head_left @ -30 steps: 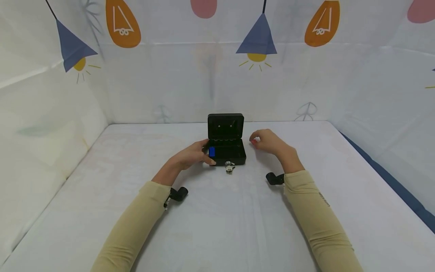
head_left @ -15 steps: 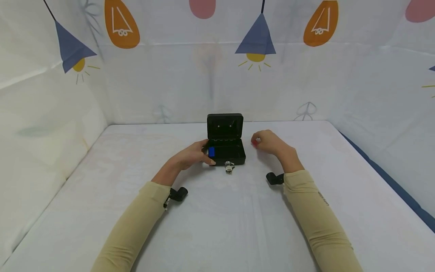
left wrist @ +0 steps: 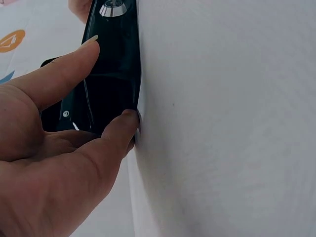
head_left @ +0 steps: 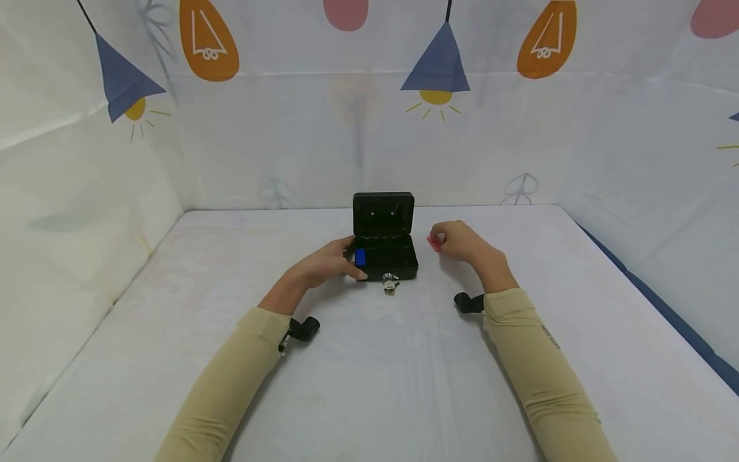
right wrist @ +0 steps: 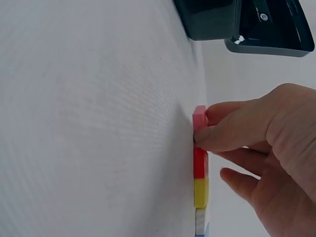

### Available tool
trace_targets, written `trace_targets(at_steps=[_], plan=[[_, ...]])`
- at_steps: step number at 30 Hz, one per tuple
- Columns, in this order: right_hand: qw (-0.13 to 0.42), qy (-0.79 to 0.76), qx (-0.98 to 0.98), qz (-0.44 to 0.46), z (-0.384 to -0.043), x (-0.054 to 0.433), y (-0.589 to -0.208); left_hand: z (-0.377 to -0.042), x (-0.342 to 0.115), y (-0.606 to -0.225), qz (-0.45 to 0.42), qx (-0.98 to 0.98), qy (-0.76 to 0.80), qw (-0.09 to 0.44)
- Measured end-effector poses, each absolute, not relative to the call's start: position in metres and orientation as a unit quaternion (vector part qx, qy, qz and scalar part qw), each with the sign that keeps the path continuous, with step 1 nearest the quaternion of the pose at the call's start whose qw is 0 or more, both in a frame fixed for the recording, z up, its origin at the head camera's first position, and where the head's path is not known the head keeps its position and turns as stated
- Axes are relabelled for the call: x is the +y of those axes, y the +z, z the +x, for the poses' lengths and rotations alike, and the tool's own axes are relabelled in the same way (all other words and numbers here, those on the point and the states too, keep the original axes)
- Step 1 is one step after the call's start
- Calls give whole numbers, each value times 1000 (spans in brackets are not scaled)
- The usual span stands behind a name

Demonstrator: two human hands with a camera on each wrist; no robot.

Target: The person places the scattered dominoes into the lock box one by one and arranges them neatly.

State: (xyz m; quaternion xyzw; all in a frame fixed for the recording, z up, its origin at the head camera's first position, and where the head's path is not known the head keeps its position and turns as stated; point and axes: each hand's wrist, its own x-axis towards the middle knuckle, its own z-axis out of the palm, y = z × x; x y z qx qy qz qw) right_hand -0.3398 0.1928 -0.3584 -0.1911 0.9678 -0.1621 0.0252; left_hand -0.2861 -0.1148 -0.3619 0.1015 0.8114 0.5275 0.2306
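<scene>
A small black cash box stands with its lid raised, a blue block inside at its left. My left hand holds the box's left front corner, the thumb over the front and the other fingers along the side. To the right of the box, my right hand pinches a pink block between thumb and forefinger, low at the tabletop. In the right wrist view, a red block, a yellow block and a whitish block line up beside it.
Keys hang from the lock at the box's front. White cloth covers the table, and a printed white sheet rises behind it. A blue edge shows at the end of the block row.
My right hand has shifted slightly right, away from the box, and pink now shows at its fingertips where red showed before. The left hand and the box have stayed put.
</scene>
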Motion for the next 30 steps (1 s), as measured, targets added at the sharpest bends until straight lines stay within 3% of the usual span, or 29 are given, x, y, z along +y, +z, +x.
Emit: trace_targets(at_steps=[30], plan=[[22, -174, 964, -201, -341, 187, -354, -284, -114, -361, 96, 814, 527, 225]])
